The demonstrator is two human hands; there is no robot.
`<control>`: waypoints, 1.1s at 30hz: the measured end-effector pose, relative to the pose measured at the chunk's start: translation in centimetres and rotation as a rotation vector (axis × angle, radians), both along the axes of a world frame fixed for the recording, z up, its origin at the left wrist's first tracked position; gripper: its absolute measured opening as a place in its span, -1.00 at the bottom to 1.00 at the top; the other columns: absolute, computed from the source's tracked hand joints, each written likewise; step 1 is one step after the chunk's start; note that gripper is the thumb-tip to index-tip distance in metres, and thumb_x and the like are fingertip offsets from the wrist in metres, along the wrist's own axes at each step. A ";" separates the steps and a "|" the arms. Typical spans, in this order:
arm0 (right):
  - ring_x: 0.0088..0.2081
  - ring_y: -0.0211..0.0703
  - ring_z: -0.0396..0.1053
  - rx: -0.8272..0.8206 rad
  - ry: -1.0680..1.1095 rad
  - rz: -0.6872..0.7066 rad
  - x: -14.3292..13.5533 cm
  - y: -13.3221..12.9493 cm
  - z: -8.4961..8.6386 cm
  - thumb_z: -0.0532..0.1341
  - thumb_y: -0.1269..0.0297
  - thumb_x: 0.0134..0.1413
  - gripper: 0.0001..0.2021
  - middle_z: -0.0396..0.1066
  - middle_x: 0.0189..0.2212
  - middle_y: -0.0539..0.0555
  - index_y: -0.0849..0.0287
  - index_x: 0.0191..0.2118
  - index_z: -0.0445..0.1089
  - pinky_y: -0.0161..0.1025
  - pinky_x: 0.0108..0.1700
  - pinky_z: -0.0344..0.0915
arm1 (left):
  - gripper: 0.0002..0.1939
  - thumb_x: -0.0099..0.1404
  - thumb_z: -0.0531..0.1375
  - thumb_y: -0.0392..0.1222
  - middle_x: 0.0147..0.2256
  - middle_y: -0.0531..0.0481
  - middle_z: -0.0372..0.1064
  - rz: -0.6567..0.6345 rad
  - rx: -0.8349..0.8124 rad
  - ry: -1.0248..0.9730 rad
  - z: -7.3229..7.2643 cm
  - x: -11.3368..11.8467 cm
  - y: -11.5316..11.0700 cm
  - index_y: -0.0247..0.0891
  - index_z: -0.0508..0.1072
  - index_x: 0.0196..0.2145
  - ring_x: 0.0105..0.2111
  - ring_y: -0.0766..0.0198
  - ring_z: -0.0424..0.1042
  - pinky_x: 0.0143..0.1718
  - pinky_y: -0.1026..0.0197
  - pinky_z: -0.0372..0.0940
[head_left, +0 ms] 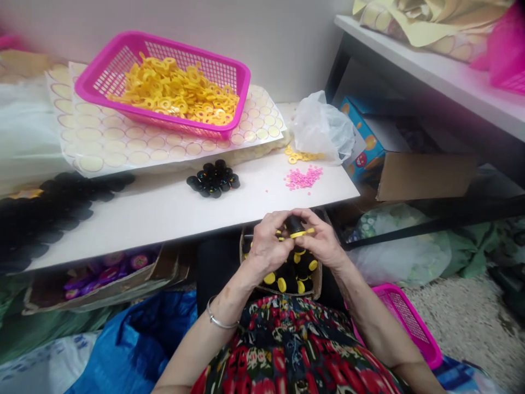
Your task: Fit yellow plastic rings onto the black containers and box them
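Both my hands meet over a cardboard box on my lap, closed around a small black cup-shaped piece [294,224] with a yellow ring at its lower edge. My left hand [268,241] grips its left side. On the right, my right hand [322,241] pinches the yellow ring with a tab [305,232] against the black piece. Below them, the cardboard box [318,290] holds several black pieces with yellow ends [301,268]. My fingers partly hide the held piece.
On the white table [164,219] are black pieces [213,178], pink bits [303,178] and a plastic bag [324,126]. A pink basket [229,131] of yellow rings [176,90] rests on printed sheets [135,145]. More black pieces [49,213] lie left; an open carton [422,175] stands right.
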State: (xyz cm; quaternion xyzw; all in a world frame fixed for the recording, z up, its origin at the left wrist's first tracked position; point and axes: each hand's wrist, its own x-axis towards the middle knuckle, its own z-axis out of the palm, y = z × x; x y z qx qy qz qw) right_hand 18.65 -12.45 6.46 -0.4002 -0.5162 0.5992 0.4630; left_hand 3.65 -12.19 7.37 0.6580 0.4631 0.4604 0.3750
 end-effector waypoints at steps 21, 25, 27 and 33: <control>-0.62 -0.36 0.21 -0.202 -0.199 0.023 -0.2 -0.3 0.3 0.29 0.06 -0.17 -0.67 0.28 -0.59 -0.09 0.22 -0.36 0.32 -0.38 -0.60 0.20 | -0.73 -0.09 0.36 -0.21 -0.33 -0.01 0.31 -0.063 -0.240 -0.243 -2.5 0.1 -0.8 -0.24 0.53 -0.34 -0.37 0.33 0.29 -0.41 0.30 0.21; -0.57 -0.39 0.19 -0.092 -0.322 -0.031 -0.5 -0.3 0.6 0.30 0.13 -0.18 -0.70 0.28 -0.52 -0.08 0.21 -0.32 0.33 -0.40 -0.55 0.17 | -0.71 -0.09 0.37 -0.15 -0.36 -0.02 0.33 -0.040 -0.258 -0.340 -2.9 -0.2 -0.6 -0.27 0.52 -0.35 -0.36 0.30 0.30 -0.36 0.28 0.22; -0.55 -0.40 0.16 0.008 -0.405 -0.109 -0.8 -0.6 0.5 0.34 0.19 -0.24 -0.64 0.25 -0.48 -0.09 0.19 -0.26 0.33 -0.40 -0.53 0.13 | -0.70 -0.10 0.37 -0.16 -0.37 -0.02 0.34 -0.034 -0.250 -0.355 -3.2 -0.3 -0.6 -0.29 0.52 -0.35 -0.36 0.29 0.30 -0.37 0.28 0.22; -0.52 -0.38 0.09 0.242 -0.498 -0.214 -1.5 -1.6 0.3 0.33 0.23 -0.19 -0.74 0.17 -0.46 -0.07 0.17 -0.34 0.32 -0.38 -0.50 0.10 | -0.77 -0.07 0.31 -0.32 -0.36 0.00 0.34 -0.013 -0.216 -0.301 -3.8 -0.3 -1.0 -0.28 0.51 -0.35 -0.36 0.31 0.30 -0.34 0.29 0.21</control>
